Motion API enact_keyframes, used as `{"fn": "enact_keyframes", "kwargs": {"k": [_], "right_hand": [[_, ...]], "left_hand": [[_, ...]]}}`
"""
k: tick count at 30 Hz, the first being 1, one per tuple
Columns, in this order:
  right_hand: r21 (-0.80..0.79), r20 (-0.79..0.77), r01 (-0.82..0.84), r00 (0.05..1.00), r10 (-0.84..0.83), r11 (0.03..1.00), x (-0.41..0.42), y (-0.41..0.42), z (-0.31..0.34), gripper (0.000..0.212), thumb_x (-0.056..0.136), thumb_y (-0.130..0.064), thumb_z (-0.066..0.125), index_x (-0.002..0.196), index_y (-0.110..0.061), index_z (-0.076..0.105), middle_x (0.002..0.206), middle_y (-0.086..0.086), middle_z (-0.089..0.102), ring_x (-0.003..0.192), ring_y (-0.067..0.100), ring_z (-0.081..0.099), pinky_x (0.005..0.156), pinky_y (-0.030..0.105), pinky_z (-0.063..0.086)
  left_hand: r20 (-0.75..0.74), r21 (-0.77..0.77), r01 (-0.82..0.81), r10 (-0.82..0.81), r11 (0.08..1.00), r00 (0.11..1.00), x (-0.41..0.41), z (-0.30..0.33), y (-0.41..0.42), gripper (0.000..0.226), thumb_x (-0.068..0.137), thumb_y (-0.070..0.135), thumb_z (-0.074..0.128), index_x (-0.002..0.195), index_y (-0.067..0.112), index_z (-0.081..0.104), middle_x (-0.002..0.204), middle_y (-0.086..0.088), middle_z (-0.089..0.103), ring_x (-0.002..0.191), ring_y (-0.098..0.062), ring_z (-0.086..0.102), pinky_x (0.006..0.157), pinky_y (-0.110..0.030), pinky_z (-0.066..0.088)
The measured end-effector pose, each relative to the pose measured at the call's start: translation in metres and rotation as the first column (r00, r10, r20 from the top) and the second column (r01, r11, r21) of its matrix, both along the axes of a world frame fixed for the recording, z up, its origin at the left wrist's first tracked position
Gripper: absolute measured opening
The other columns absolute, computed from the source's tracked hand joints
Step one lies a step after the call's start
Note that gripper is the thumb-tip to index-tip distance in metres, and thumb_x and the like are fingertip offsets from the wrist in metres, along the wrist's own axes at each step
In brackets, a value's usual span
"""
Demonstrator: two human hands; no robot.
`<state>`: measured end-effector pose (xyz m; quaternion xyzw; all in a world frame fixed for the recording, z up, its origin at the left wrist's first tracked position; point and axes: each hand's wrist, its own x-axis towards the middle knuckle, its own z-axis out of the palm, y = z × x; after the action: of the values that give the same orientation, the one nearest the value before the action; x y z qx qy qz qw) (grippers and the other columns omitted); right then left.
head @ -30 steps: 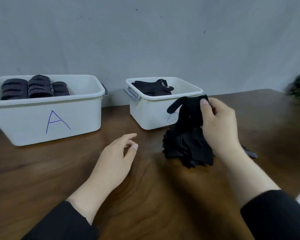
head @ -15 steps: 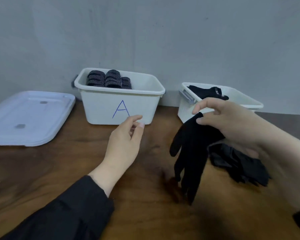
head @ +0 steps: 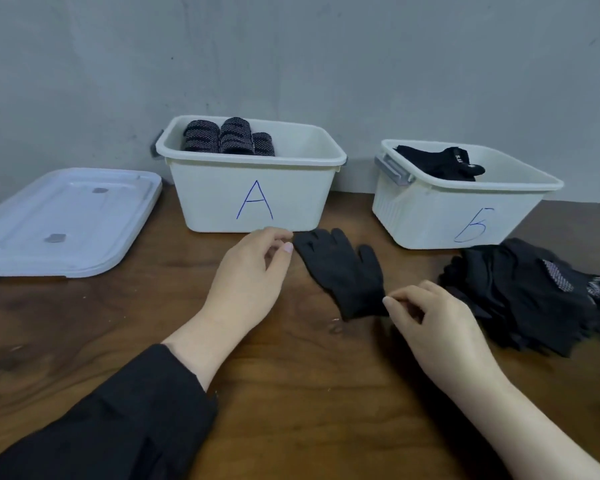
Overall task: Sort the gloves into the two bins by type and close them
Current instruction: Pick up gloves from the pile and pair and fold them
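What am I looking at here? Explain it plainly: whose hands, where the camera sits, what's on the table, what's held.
No machine here: a person wears a camera on the head, looking down at both hands. On the table stand bin A, holding rolled dotted gloves, and bin B, holding black gloves. A lid lies at left, a glove pile at right. One black glove lies flat between the hands. The right hand pinches its cuff; the left hand is by its fingertips, holding nothing.

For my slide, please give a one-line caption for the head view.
Both hands, left and right, lay a black glove flat before bin A.
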<state>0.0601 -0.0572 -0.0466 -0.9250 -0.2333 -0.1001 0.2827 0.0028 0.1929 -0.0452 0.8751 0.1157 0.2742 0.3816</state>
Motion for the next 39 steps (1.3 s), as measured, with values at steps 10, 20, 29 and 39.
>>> {"fn": "enact_keyframes", "kwargs": {"k": [10, 20, 29, 39], "right_hand": [[-0.141, 0.097, -0.318, 0.938, 0.333, 0.937, 0.001, 0.007, -0.014, 0.013, 0.1, -0.03, 0.057, 0.101, -0.03, 0.07, 0.1, -0.021, 0.055, 0.094, 0.005, 0.049, 0.087, 0.034, 0.046], [-0.086, 0.104, -0.277, 0.953, 0.285, 0.957, 0.002, -0.001, -0.016, 0.015, 0.101, -0.03, 0.057, 0.104, -0.029, 0.071, 0.112, -0.021, 0.059, 0.107, 0.003, 0.052, 0.096, 0.032, 0.042], [0.037, 0.172, -0.202, 0.966, 0.193, 0.979, 0.009, -0.019, -0.003, 0.015, 0.102, -0.025, 0.055, 0.103, -0.023, 0.069, 0.107, -0.015, 0.064, 0.101, 0.006, 0.055, 0.096, 0.039, 0.045], [-0.231, 0.174, 0.053, 0.985, -0.012, 0.972, 0.047, -0.137, 0.029, 0.029, 0.088, -0.04, 0.074, 0.113, -0.028, 0.066, 0.12, -0.014, 0.058, 0.115, 0.016, 0.053, 0.101, 0.047, 0.042]], "left_hand": [[-0.327, 0.375, 0.361, -0.243, 0.854, 0.913, 0.003, -0.007, -0.033, 0.036, 0.103, 0.042, 0.043, 0.137, 0.037, 0.055, 0.146, 0.018, 0.043, 0.136, -0.005, 0.032, 0.108, -0.029, 0.021], [-0.4, 0.391, 0.461, -0.304, 0.797, 0.864, 0.001, -0.01, -0.035, 0.036, 0.102, 0.046, 0.046, 0.137, 0.045, 0.052, 0.153, 0.024, 0.032, 0.142, -0.001, 0.023, 0.116, -0.03, 0.011], [-0.221, 0.404, 0.359, -0.291, 0.841, 0.931, 0.01, -0.011, -0.057, 0.03, 0.099, 0.041, 0.047, 0.124, 0.038, 0.064, 0.131, 0.022, 0.051, 0.128, -0.002, 0.041, 0.108, -0.027, 0.022], [-0.136, 0.379, 0.435, -0.416, 0.817, 0.899, 0.024, -0.007, -0.115, 0.033, 0.102, 0.042, 0.043, 0.13, 0.034, 0.06, 0.128, 0.023, 0.053, 0.12, 0.002, 0.042, 0.105, -0.022, 0.024]]}}
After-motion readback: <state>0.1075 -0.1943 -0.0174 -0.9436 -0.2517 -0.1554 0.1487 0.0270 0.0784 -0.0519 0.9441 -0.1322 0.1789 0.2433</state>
